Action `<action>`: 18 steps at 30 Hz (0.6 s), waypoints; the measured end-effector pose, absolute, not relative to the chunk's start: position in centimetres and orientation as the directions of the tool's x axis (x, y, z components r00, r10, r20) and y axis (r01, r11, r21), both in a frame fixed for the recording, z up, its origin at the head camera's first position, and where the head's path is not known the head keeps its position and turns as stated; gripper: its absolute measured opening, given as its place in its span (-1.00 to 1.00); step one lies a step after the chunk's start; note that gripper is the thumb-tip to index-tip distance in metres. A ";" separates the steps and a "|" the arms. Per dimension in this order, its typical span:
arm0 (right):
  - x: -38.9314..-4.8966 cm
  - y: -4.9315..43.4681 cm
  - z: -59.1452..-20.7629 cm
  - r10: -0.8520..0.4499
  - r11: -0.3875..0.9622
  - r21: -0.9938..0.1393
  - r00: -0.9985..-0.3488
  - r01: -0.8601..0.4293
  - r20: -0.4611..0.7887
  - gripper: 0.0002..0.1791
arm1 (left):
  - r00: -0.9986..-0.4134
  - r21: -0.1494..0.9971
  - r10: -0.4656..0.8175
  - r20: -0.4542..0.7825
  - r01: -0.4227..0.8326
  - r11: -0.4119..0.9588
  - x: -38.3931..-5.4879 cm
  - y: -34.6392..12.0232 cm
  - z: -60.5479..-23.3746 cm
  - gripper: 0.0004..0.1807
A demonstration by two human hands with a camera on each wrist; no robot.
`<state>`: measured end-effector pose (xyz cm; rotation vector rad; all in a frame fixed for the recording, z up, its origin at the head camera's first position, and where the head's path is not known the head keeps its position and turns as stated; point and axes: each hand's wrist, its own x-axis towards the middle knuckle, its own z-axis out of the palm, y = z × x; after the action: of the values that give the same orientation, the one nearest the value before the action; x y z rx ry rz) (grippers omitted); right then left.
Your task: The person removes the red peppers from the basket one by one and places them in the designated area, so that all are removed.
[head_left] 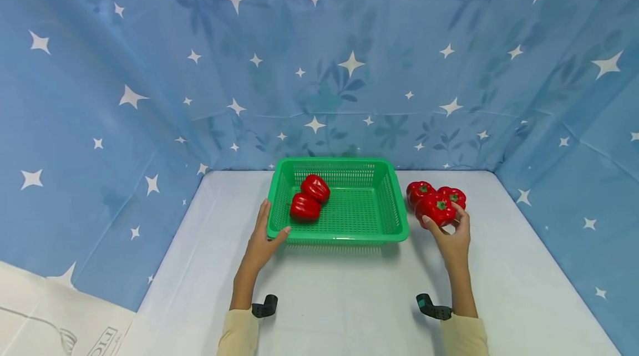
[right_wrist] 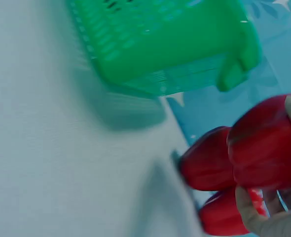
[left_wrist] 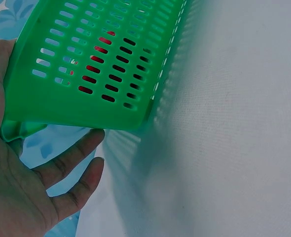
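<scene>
A green plastic basket with slotted walls stands on the white table. Two red bell peppers lie together in its left part. My left hand holds the basket's front left corner, thumb at the front rim and fingers along the left side; in the left wrist view two fingers extend outside the wall. Right of the basket, my right hand grips a red bell pepper between thumb and fingers, its green stem upward. Two more bell peppers are just behind it, partly hidden by the held one.
A blue curtain with white stars hangs behind the table and along both sides. The white tabletop extends in front of the basket. Printed cream cloth shows at the lower left. Each wrist wears a small black device.
</scene>
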<state>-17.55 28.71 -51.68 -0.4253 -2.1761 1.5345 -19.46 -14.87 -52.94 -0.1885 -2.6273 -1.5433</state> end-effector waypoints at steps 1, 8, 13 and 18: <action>-17.6 28.6 -52.1 0.493 0.360 -0.933 -0.850 0.004 0.186 -0.09 | -0.988 0.864 0.061 0.139 0.151 0.481 -19.4 -14.9 -52.9 0.00; -17.6 27.9 -54.7 0.525 0.449 -0.892 -0.823 0.052 0.217 -0.04 | -0.989 0.871 0.065 0.133 0.148 0.469 -19.3 -14.9 -52.8 0.01; -17.8 27.6 -55.6 0.544 0.444 -0.893 -0.813 0.069 0.208 -0.05 | -0.988 0.869 0.065 0.139 0.154 0.470 -19.3 -14.9 -52.9 0.01; -18.1 27.3 -56.1 0.546 0.446 -0.894 -0.806 0.049 0.228 -0.05 | -0.988 0.869 0.065 0.140 0.154 0.470 -19.4 -14.9 -52.9 0.01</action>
<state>-18.07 27.32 -56.06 -0.4981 -2.2093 1.3424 -19.39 -14.89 -52.93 -0.1948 -2.6182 -1.5614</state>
